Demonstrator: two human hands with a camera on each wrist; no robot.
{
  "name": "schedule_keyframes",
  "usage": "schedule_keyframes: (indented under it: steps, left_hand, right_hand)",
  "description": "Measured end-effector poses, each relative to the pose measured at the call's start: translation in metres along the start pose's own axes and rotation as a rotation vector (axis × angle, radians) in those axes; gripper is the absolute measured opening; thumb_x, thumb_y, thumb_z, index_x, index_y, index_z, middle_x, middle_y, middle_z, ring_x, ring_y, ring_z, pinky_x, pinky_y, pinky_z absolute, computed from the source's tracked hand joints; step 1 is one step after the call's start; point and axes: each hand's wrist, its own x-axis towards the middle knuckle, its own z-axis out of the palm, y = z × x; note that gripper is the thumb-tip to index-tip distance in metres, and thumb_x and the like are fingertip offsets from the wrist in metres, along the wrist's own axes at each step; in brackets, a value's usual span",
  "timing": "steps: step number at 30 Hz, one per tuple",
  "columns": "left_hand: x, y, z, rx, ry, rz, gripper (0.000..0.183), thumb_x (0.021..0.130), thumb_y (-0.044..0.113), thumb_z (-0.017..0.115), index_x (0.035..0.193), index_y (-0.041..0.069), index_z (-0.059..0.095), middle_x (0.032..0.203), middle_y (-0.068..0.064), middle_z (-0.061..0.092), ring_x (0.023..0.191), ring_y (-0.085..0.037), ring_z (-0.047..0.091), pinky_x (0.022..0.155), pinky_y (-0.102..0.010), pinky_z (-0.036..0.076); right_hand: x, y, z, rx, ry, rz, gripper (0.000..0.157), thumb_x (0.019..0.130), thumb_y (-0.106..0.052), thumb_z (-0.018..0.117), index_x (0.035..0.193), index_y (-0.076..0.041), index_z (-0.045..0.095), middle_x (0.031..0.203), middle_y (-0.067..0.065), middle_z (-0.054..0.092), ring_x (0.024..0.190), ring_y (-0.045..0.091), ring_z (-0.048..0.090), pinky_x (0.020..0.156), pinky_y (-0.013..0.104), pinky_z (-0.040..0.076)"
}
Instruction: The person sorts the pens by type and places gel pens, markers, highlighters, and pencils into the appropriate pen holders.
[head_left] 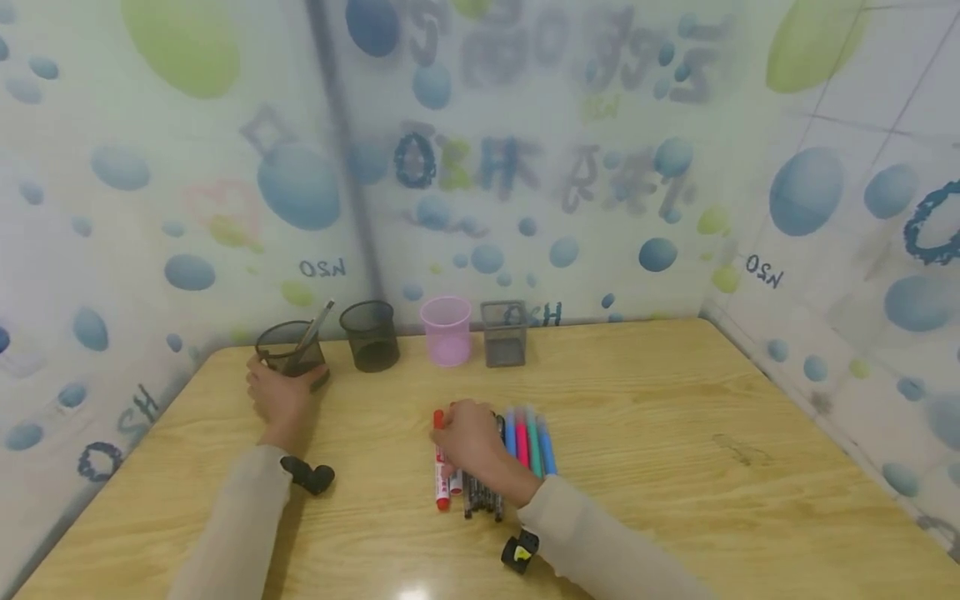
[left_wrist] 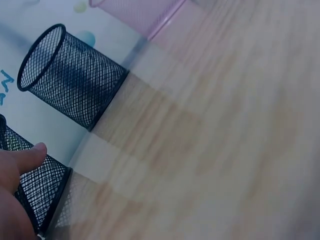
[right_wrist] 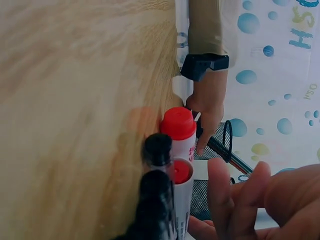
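At the far left, my left hand (head_left: 279,393) holds a black mesh pen cup (head_left: 303,360), its thumb lying across the mesh in the left wrist view. Slim dark pencils (right_wrist: 227,154) lean inside that cup. My right hand (head_left: 476,442) is over a row of pens and markers, fingers bent beside them in the right wrist view. At the row's left end its fingertips reach a red-capped marker (head_left: 441,475). Beside it lies a second white-bodied marker (head_left: 456,482) with a red end, partly hidden by the hand. Black pens (head_left: 483,500) lie under the palm.
Bright felt-tip pens (head_left: 533,442) in blue, pink and green lie right of the black pens. Along the back stand a round black mesh cup (head_left: 373,337), a pink cup (head_left: 447,333) and a square mesh cup (head_left: 505,335). Patterned walls (head_left: 487,208) border the wooden table (head_left: 675,467).
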Motion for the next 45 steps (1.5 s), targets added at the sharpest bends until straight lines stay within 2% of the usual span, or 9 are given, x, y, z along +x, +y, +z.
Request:
schedule_keyframes:
  steps: [13, 19, 24, 29, 31, 35, 38, 42, 45]
  left_hand:
    - [0.023, -0.002, 0.008, 0.045, -0.039, -0.015, 0.103, 0.077, 0.040, 0.079, 0.148, 0.008, 0.011, 0.144, -0.025, 0.028, 0.130, -0.046, 0.027, 0.105, -0.061, 0.020]
    - [0.026, 0.001, 0.008, 0.028, -0.047, -0.023, 0.102, 0.077, 0.038, 0.079, 0.148, 0.009, 0.012, 0.145, -0.024, 0.027, 0.131, -0.045, 0.025, 0.106, -0.060, 0.018]
    - [0.015, 0.004, 0.006, 0.025, -0.029, -0.078, 0.105, 0.077, 0.038, 0.079, 0.147, 0.003, 0.009, 0.144, -0.030, 0.019, 0.132, -0.047, 0.020, 0.109, -0.055, 0.018]
    - [-0.009, 0.013, 0.010, -0.063, 0.045, -0.151, 0.092, 0.074, 0.035, 0.081, 0.134, 0.002, 0.020, 0.133, -0.028, 0.026, 0.124, -0.045, 0.028, 0.104, -0.051, 0.025]
    - [-0.019, 0.016, 0.014, -0.169, 0.021, -0.116, 0.082, 0.077, 0.027, 0.080, 0.130, 0.001, 0.024, 0.128, -0.025, 0.031, 0.120, -0.041, 0.033, 0.101, -0.048, 0.030]
    - [-0.034, 0.027, 0.028, -0.340, -0.132, 0.036, 0.066, 0.083, 0.013, 0.074, 0.130, -0.004, 0.031, 0.122, -0.022, 0.038, 0.112, -0.034, 0.039, 0.088, -0.041, 0.038]
    - [-0.038, 0.035, 0.040, -0.352, -0.201, 0.122, 0.068, 0.083, 0.015, 0.075, 0.134, -0.003, 0.033, 0.123, -0.021, 0.040, 0.111, -0.032, 0.041, 0.088, -0.039, 0.039]
    - [-0.037, 0.042, 0.057, -0.338, -0.224, 0.112, 0.084, 0.081, 0.022, 0.078, 0.142, 0.000, 0.025, 0.133, -0.022, 0.035, 0.121, -0.034, 0.038, 0.100, -0.043, 0.036]
    - [-0.034, 0.045, 0.068, -0.366, -0.188, 0.081, 0.091, 0.078, 0.022, 0.081, 0.144, 0.000, 0.022, 0.137, -0.024, 0.032, 0.126, -0.036, 0.035, 0.104, -0.044, 0.034]
  right_hand:
    - [0.001, -0.003, 0.009, -0.125, -0.025, 0.017, 0.041, 0.088, -0.012, 0.068, 0.054, -0.009, 0.047, 0.037, 0.000, 0.048, 0.030, 0.010, 0.051, 0.031, 0.021, 0.041]
    - [0.002, -0.007, 0.012, -0.205, 0.003, 0.029, 0.036, 0.087, -0.011, 0.067, 0.054, -0.007, 0.051, 0.037, -0.001, 0.047, 0.028, 0.008, 0.047, 0.030, 0.021, 0.040]
    - [0.003, -0.009, 0.016, -0.232, 0.023, 0.028, 0.031, 0.084, -0.011, 0.070, 0.059, -0.006, 0.052, 0.044, 0.000, 0.048, 0.031, 0.006, 0.044, 0.032, 0.020, 0.038]
    - [0.004, -0.007, 0.018, -0.275, 0.031, 0.004, 0.033, 0.082, -0.010, 0.072, 0.056, -0.006, 0.052, 0.045, 0.000, 0.047, 0.032, 0.005, 0.042, 0.032, 0.019, 0.036]
    - [0.004, -0.006, 0.018, -0.283, 0.040, 0.001, 0.034, 0.081, -0.008, 0.070, 0.054, -0.007, 0.051, 0.045, 0.000, 0.047, 0.031, 0.005, 0.041, 0.031, 0.019, 0.036]
    - [0.002, -0.004, 0.019, -0.274, 0.044, -0.011, 0.035, 0.081, -0.005, 0.068, 0.051, -0.006, 0.050, 0.046, 0.000, 0.046, 0.033, 0.007, 0.042, 0.030, 0.020, 0.035]
    - [0.001, -0.003, 0.020, -0.273, 0.032, -0.033, 0.038, 0.082, -0.004, 0.067, 0.049, -0.007, 0.048, 0.044, -0.001, 0.043, 0.033, 0.006, 0.040, 0.030, 0.019, 0.034]
    - [0.000, -0.003, 0.021, -0.263, 0.015, -0.069, 0.043, 0.082, -0.001, 0.064, 0.045, -0.009, 0.043, 0.036, -0.003, 0.038, 0.027, 0.005, 0.038, 0.027, 0.019, 0.033]
    - [0.000, -0.005, 0.022, -0.244, 0.003, -0.066, 0.044, 0.083, 0.000, 0.063, 0.045, -0.009, 0.042, 0.034, -0.002, 0.039, 0.025, 0.006, 0.039, 0.026, 0.019, 0.034]
